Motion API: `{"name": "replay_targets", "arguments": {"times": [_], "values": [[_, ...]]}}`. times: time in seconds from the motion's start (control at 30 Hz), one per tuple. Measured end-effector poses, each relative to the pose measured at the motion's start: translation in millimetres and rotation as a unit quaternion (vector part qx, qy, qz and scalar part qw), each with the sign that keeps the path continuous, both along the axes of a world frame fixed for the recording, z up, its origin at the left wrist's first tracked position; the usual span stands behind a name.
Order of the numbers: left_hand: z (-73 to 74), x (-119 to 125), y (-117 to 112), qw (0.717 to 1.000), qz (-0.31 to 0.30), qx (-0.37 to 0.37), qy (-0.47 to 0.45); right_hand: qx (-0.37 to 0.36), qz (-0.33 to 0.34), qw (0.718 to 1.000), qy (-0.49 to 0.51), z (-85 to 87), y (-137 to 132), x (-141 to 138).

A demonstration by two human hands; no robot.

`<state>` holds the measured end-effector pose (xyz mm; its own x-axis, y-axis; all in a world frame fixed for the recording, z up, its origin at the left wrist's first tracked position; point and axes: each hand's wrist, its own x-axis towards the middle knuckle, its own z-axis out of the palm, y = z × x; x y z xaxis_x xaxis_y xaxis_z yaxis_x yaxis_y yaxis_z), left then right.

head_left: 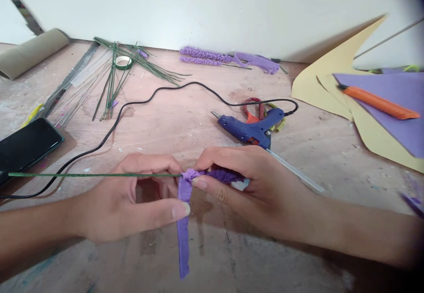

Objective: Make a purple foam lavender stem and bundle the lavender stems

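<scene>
My left hand (139, 196) pinches a purple fringed strip (183, 235) where it meets a thin green wire stem (92, 175); the strip's loose end hangs down toward me. The stem runs out to the left above the table. My right hand (251, 182) is closed around the wound purple part (225, 176) at the stem's right end, fingertip pressed against the strip's top. Both hands hover just above the wooden table (331, 152).
A blue glue gun (253, 127) with a black cord (132, 103) lies behind my hands, red scissors (253, 110) beside it. Green wires (114, 77), tape roll (123, 61), phone (26, 145), finished purple stems (212, 57), yellow and purple sheets (380, 121), and an orange cutter (377, 102) lie around.
</scene>
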<state>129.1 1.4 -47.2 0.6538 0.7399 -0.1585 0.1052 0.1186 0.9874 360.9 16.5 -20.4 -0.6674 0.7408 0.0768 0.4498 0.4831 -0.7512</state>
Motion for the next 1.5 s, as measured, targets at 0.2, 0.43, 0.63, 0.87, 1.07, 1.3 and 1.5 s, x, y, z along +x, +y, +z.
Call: {"name": "replay_targets", "arguments": {"times": [0.2, 0.43, 0.63, 0.87, 1.07, 1.3, 1.5], "values": [[-5.1, -3.9, -1.3, 0.996, 0.020, -0.079, -0.024, 0.009, 0.001, 1.000, 0.001, -2.7, -1.7, -0.4], [-7.3, -4.3, -1.0, 0.997, 0.008, -0.070, -0.017, -0.015, 0.035, 0.999, 0.022, 1.2, -1.4, 0.5], [-9.3, -4.0, 0.3, 0.998, 0.014, -0.061, -0.004, -0.016, 0.041, 0.999, 0.024, -1.7, 2.6, -0.2], [-9.0, -2.6, -0.4, 0.995, 0.021, -0.091, -0.020, 0.018, 0.012, 1.000, 0.012, -0.1, 1.9, -1.3], [-10.7, -2.4, -0.2, 0.994, 0.026, -0.101, -0.026, 0.021, 0.003, 1.000, 0.013, -2.3, 1.5, -1.5], [-9.8, -1.2, 0.2, 0.994, 0.033, -0.102, -0.026, 0.015, -0.009, 1.000, 0.011, 0.8, 0.4, -2.8], [-8.8, -1.2, 0.1, 0.994, 0.032, -0.099, -0.021, 0.002, -0.014, 1.000, 0.025, -1.6, 0.3, -1.2]]}}
